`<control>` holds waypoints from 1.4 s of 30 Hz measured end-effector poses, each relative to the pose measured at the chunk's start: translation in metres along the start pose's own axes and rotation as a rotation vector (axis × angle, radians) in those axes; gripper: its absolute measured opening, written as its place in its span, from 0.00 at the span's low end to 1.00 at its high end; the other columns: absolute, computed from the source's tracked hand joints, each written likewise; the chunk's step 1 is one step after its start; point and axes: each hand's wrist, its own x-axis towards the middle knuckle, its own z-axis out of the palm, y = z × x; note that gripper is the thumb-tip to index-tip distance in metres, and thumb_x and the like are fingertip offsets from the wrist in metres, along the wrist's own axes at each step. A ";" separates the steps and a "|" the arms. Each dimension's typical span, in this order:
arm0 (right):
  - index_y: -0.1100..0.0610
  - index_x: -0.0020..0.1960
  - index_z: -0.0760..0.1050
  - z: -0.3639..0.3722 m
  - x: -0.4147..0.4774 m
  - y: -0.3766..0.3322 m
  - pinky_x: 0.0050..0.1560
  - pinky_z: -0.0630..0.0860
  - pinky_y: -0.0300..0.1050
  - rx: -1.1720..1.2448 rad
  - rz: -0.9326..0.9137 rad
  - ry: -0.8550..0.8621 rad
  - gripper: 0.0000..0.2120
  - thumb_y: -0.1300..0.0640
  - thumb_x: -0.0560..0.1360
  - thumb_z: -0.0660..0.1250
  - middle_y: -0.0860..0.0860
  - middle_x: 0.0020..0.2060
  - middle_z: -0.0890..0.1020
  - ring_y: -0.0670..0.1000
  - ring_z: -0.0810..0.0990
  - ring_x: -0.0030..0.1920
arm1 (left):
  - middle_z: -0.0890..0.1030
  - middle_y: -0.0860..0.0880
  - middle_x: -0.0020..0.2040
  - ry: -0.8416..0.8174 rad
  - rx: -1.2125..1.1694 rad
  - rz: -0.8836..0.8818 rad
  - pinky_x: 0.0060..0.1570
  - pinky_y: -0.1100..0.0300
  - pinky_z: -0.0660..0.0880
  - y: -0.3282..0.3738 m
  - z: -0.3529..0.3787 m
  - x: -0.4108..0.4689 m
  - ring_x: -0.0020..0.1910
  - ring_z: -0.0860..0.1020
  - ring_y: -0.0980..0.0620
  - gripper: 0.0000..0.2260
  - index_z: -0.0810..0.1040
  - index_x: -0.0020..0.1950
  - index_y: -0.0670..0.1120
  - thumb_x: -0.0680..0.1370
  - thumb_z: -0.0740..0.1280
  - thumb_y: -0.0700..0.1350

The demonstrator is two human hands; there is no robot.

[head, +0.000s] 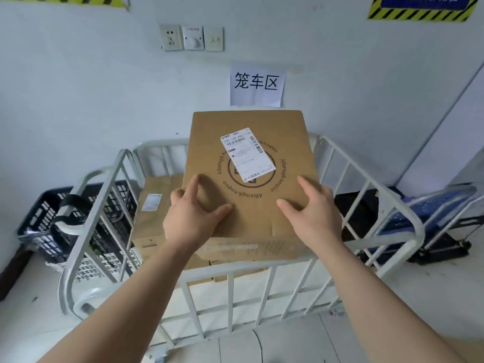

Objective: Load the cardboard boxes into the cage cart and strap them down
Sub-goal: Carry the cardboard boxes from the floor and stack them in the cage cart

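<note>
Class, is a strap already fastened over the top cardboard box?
No: the top box shows a white label and bare cardboard, with no strap across it.

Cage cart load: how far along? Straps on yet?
Done: at least one labelled box already sits low in the cage cart. In hand: the left hand and right hand hold the top box by its side edges over the stack, above the rails. Left: release it, load any further boxes, then strap. No strap crosses the boxes yet.
</note>
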 end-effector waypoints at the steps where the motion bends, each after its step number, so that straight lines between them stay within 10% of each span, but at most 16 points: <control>1: 0.41 0.72 0.63 0.008 0.013 -0.002 0.57 0.73 0.49 0.003 -0.006 -0.022 0.33 0.38 0.70 0.67 0.49 0.69 0.65 0.55 0.73 0.62 | 0.69 0.48 0.64 0.009 0.012 -0.015 0.45 0.56 0.74 -0.002 0.003 0.010 0.47 0.73 0.51 0.39 0.58 0.71 0.64 0.65 0.70 0.68; 25: 0.43 0.72 0.63 0.240 0.158 0.029 0.54 0.77 0.54 -0.118 0.160 -0.629 0.36 0.37 0.67 0.69 0.53 0.64 0.67 0.54 0.77 0.55 | 0.71 0.48 0.63 -0.295 0.233 -0.548 0.39 0.60 0.68 -0.130 0.109 0.144 0.43 0.71 0.52 0.40 0.59 0.72 0.60 0.64 0.68 0.70; 42: 0.48 0.71 0.67 0.233 0.186 0.086 0.53 0.75 0.47 -0.104 0.458 -0.596 0.34 0.38 0.68 0.69 0.49 0.65 0.74 0.50 0.77 0.56 | 0.65 0.52 0.46 -0.518 0.460 -0.377 0.37 0.58 0.64 -0.087 0.167 0.215 0.34 0.65 0.57 0.31 0.68 0.63 0.57 0.65 0.68 0.68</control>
